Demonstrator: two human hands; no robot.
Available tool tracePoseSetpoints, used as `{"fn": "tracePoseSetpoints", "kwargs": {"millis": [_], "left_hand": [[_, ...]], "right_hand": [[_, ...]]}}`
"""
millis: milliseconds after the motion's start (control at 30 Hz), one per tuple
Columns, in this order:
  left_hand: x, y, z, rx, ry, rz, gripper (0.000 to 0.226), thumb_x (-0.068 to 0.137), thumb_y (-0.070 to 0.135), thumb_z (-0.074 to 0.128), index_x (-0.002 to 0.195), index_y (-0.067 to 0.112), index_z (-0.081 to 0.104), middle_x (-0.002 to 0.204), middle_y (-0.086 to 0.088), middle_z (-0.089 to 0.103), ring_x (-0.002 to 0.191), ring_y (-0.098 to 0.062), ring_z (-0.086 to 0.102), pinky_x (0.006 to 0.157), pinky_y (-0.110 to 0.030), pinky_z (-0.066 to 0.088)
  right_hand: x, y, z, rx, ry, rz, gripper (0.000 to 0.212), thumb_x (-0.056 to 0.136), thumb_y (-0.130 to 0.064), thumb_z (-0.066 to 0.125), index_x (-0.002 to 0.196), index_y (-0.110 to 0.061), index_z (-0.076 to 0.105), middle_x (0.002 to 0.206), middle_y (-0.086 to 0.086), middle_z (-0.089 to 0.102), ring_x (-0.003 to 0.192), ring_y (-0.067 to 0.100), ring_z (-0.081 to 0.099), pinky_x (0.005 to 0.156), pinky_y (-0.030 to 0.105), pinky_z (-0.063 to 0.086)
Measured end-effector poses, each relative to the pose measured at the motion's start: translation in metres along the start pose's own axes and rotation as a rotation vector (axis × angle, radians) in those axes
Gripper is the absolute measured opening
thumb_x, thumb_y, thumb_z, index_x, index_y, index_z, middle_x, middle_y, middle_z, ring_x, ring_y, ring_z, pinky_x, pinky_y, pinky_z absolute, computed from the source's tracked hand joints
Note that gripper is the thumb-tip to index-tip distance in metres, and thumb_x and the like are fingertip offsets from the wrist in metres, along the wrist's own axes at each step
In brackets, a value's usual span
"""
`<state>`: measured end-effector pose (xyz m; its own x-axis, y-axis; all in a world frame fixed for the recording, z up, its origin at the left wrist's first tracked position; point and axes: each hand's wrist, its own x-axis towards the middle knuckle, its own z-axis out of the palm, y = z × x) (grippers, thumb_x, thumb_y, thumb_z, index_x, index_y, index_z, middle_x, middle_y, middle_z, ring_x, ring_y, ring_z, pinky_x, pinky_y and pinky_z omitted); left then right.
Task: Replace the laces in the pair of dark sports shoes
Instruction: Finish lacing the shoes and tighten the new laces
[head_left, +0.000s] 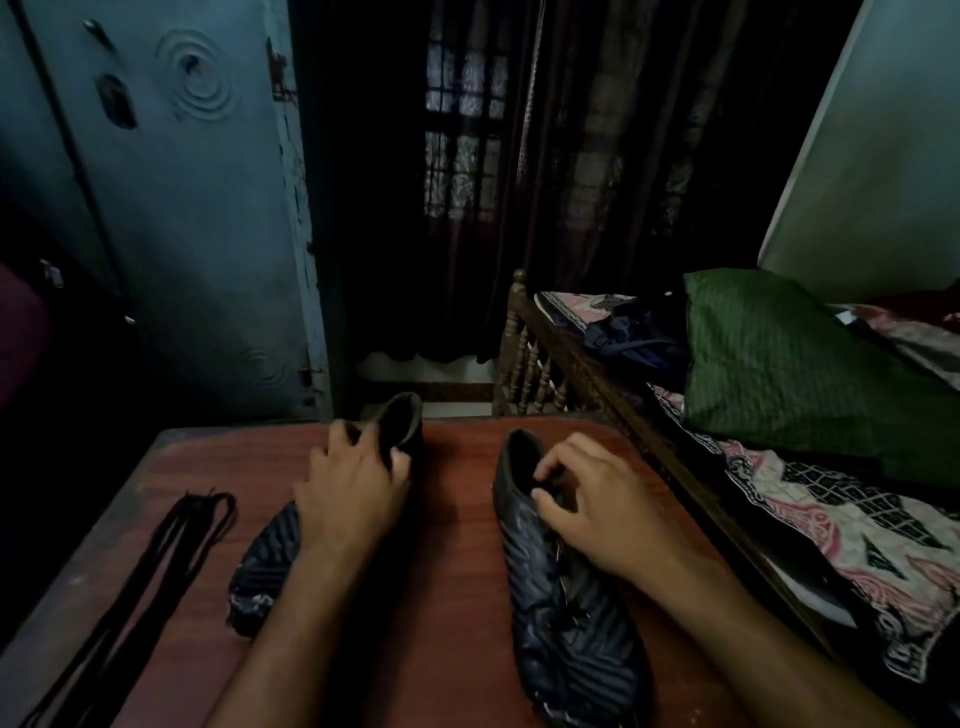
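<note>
While both dark sports shoes lie on the reddish wooden desk (457, 519) with toes toward the viewer and heel openings away, best to settle on one shoe first. Left hand (353, 488) on the left shoe (265, 561), fingers (400, 460) curled over the collar at the heel opening, gripping it. Right hand (597, 499) on the right shoe (561, 623), fingers (545, 501) bent and pinching at the tongue or top of the lace area; too dark to tell whether an old lace sits between them. Shoes well apart, bare desk between.

Bundle of dark laces (156, 566) stretched along the desk's left edge, near the left shoe but not touching, untouched by either hand.

Judged from this: an early stage, with neither shoe showing a fresh lace. For a clean job, better to hold one shoe steady by the collar with one hand and work the eyelets from the top down with the other, loosening each crossing before pulling, not yanking from one end. Dim light and dark-on-dark materials make eyelets hard to see, so feeling along each row with the fingertips should help. Worth keeping the lace bundle away from the desk edge, where it could slide off.

Wooden bed (545, 343) with patterned sheet and green pillow (769, 358) to the right.
</note>
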<state>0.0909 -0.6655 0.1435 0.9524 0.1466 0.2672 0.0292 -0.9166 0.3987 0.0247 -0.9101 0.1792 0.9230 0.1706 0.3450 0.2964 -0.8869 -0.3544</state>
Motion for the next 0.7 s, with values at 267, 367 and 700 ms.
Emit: {"fn": "tracePoseSetpoints", "kwargs": {"millis": [267,367,700], "left_hand": [[-0.021,0.037,0.004,0.009,-0.263,0.223,0.054,0.103,0.061,0.035,0.146,0.028,0.040,0.145,-0.004,0.045,0.125,-0.037,0.048,0.092,-0.047,0.048],[-0.021,0.041,0.006,0.036,-0.369,0.276,0.075,0.094,0.076,0.038,0.156,0.034,0.030,0.156,-0.003,0.042,0.134,-0.037,0.044,0.105,-0.049,0.045],[-0.010,0.026,0.025,-0.324,-0.255,0.231,0.087,0.067,0.071,0.079,0.139,0.040,0.042,0.135,0.000,0.044,0.121,-0.030,0.056,0.099,-0.050,0.052]], "right_hand": [[-0.025,-0.004,0.018,-0.175,-0.059,0.035,0.031,0.094,-0.055,0.053,0.109,-0.029,0.052,0.110,-0.014,0.029,0.092,0.006,0.044,0.069,0.027,0.042],[-0.020,-0.004,0.025,-0.154,-0.065,0.057,0.030,0.097,-0.051,0.051,0.100,-0.021,0.051,0.108,-0.008,0.024,0.087,0.010,0.039,0.067,0.027,0.035],[-0.044,0.021,0.027,0.320,0.024,0.286,0.053,0.094,-0.042,0.065,0.140,-0.044,0.037,0.130,-0.025,0.038,0.120,-0.004,0.044,0.090,0.018,0.038]]}}
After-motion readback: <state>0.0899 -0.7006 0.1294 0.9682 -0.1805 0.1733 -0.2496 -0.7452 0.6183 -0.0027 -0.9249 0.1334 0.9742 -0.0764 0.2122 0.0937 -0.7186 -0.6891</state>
